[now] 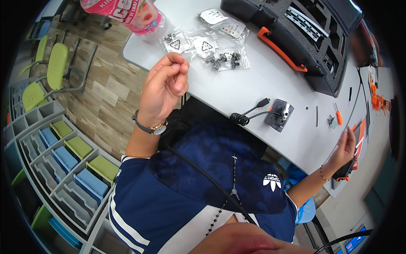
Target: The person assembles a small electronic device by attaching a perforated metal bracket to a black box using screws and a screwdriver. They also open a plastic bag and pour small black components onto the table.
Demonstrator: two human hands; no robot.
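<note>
Our blue shirt (169,186) nearest, we seem between grips, left hand (162,86) bunched on nothing visible near plastic bags (207,45), right hand (343,153) loosely uncurled, pinching next needing delicacy.

Wood-patterned plank flooring (118,86) spreads toward ten o'clock, where lime-green chairs (57,65) stand on grey tubular frames. From nine down to eight o'clock runs a grey storage unit (40,128), its compartments holding green bins (78,147) and blue bins (65,158). A white bench (262,86) stretches from eleven round to four. Near four o'clock come a pale wall (353,207) and a lit blue screen (355,240).
</note>
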